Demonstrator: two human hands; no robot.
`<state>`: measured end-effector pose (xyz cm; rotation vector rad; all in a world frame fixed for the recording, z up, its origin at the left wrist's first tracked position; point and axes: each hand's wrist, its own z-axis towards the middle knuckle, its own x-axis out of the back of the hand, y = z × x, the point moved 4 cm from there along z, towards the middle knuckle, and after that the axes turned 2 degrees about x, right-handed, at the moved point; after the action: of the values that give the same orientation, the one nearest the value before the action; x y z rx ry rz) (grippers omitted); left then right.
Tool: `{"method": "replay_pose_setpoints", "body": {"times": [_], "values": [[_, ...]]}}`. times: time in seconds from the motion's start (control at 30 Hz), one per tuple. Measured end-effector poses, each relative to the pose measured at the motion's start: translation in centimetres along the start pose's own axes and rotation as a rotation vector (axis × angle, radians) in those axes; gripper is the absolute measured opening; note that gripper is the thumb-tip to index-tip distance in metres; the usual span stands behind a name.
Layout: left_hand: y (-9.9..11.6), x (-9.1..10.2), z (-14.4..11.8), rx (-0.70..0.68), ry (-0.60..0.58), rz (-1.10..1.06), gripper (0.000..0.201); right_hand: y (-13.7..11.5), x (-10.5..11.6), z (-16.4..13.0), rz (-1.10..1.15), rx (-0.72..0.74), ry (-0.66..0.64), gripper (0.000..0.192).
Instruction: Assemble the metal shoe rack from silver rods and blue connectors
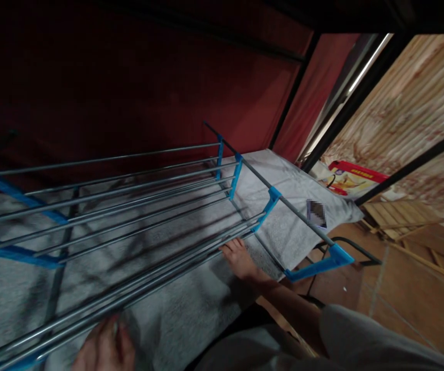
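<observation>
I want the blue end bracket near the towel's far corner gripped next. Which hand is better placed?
The right hand: it rests on the rack's rods close to the blue end bracket. The left hand is at the rack's opposite end.

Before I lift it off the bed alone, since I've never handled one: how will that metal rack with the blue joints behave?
The rack is thin rods in blue plastic joints, so probably light for its size. It is long, so it may sag or twist. The left hand and right hand hold its near rail far apart, which suits it. On the soft grey blanket it should drag, not slide.
</observation>
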<state>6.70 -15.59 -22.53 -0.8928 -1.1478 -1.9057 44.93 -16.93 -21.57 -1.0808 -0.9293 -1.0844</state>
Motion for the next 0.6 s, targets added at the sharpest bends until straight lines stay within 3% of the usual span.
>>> {"method": "replay_pose_setpoints", "body": {"times": [0.1,0.2,0.4,0.6], "values": [[3.1,-1.5,2.1,-0.18,-0.009,0.054,0.045,0.0,0.3,0.3,0.001,0.007,0.012,0.03],[4.7,-3.2,3.9,-0.283,-0.067,0.064,0.042,0.1,0.6,0.5,0.003,0.021,0.007,0.03],[3.7,-4.5,5.8,-0.241,-0.137,0.102,0.045,0.1,0.8,0.6,0.043,0.009,0.049,0.026],[3.1,-4.6,6.0,-0.258,-0.149,0.135,0.045,1.4,0.9,-3.1,0.214,-0.134,0.315,0.029]]}}
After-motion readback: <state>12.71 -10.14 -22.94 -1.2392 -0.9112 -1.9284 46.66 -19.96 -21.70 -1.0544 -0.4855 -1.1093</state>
